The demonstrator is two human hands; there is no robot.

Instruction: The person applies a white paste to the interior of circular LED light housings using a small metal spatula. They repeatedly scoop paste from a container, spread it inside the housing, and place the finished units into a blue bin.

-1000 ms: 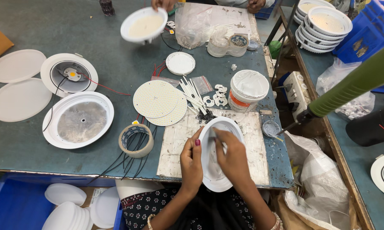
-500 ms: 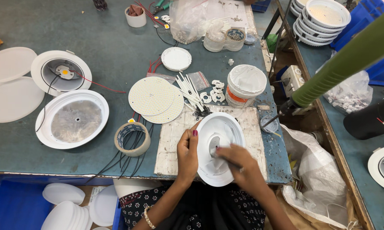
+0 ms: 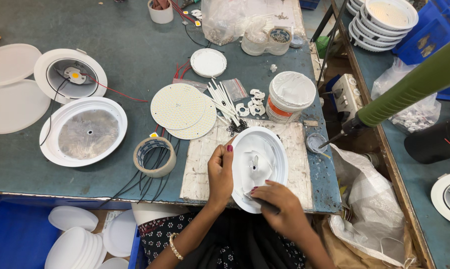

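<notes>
Grey-blue counter [image 3: 135, 45] is spread with lamp parts. Near its front edge, a white housing [image 3: 259, 167] is steadied by the left hand [image 3: 220, 174], fingers curled on its rim; a dark tool [image 3: 265, 203] is pinched in the right hand [image 3: 277, 209], so fastening inside seems underway, calling for careful aim.

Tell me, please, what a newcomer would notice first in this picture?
First, the white round lamp housing at the near table edge, with the left hand on its rim and the right hand holding a dark tool over it. Next, two dotted LED discs at the table's middle, and a tape roll left of the hands.

Tape roll [image 3: 155, 156], white tub [image 3: 290, 96], perhaps LED discs [image 3: 178, 106].
</notes>
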